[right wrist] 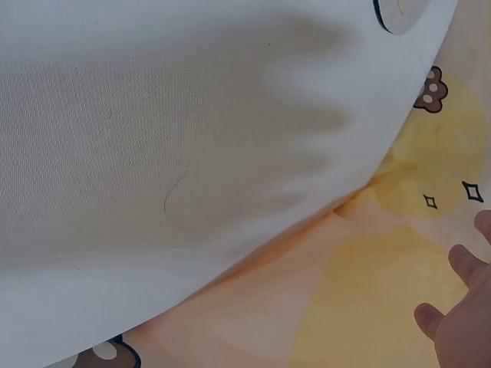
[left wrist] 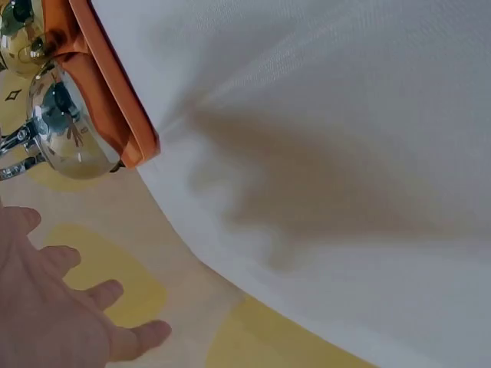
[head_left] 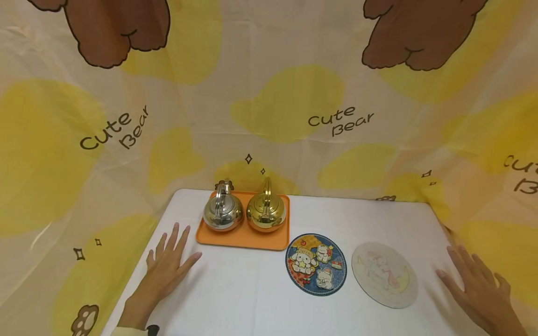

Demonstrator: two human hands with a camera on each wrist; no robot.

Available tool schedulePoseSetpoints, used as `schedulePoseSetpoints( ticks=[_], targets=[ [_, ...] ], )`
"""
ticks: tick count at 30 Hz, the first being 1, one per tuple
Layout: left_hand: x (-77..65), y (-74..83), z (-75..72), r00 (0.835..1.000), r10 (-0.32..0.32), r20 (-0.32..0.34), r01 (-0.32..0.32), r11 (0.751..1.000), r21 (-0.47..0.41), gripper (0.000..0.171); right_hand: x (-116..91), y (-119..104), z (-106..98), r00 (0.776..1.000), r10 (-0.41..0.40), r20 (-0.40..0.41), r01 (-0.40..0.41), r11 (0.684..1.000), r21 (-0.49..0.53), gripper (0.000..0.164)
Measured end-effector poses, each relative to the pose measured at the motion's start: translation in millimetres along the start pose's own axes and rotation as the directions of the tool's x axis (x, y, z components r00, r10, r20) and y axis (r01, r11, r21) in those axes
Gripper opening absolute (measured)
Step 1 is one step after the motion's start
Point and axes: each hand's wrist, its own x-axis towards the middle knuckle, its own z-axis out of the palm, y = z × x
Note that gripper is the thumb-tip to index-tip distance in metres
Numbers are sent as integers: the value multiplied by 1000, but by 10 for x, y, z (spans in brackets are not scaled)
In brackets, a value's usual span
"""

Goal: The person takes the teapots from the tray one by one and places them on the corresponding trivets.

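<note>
My left hand (head_left: 167, 265) is spread with straight fingers over the left side of the white table, holding nothing. Nearest to it, an orange tray (head_left: 244, 241) carries a silver teapot (head_left: 223, 213) on its left and a gold teapot (head_left: 266, 213) beside it. In the left wrist view the hand (left wrist: 54, 307) casts a shadow on the tabletop, near the tray's corner. My right hand (head_left: 479, 289), fingers extended and nothing in them, is at the table's right edge. A pale round mat (head_left: 384, 275) with a faint pink drawing lies to its left.
Between the tray and the pale mat lies a blue round mat (head_left: 316, 264) with cartoon animals. The white table (head_left: 235, 294) ends at a yellow and cream bear-print cloth (head_left: 277, 102) hanging behind it and down both sides.
</note>
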Motion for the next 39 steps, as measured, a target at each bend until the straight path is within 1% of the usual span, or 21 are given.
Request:
schedulePoseSetpoints(
  ticks=[10, 13, 17, 21, 28, 33, 39],
  targets=[
    [120, -5, 56, 999, 19, -32, -22, 996, -82, 84, 17, -6, -19, 1000, 2, -5, -2, 1000, -11, 86],
    [163, 3, 78, 999, 21, -36, -25, 995, -96, 85, 15, 1, -14, 1000, 3, -9, -3, 1000, -8, 86],
    [223, 16, 105, 1000, 11, -28, -14, 995, -94, 86, 10, -5, -6, 1000, 10, 1, -10, 1000, -7, 86],
    [266, 33, 132, 1000, -13, -2, 12, 996, -88, 87, -4, -19, 6, 1000, 21, 17, -21, 1000, -13, 86],
    [327, 9, 177, 996, -55, 66, 60, 995, -77, 89, -3, -20, 12, 999, 31, 10, -31, 999, -30, 87],
    [373, -4, 202, 992, -65, 109, 75, 993, -90, 90, -4, -21, 23, 999, 43, 11, -42, 999, -33, 87],
    [410, 4, 223, 987, -78, 142, 94, 990, -106, 88, 6, -28, 11, 999, 48, 10, -48, 998, -27, 87]
  ],
)
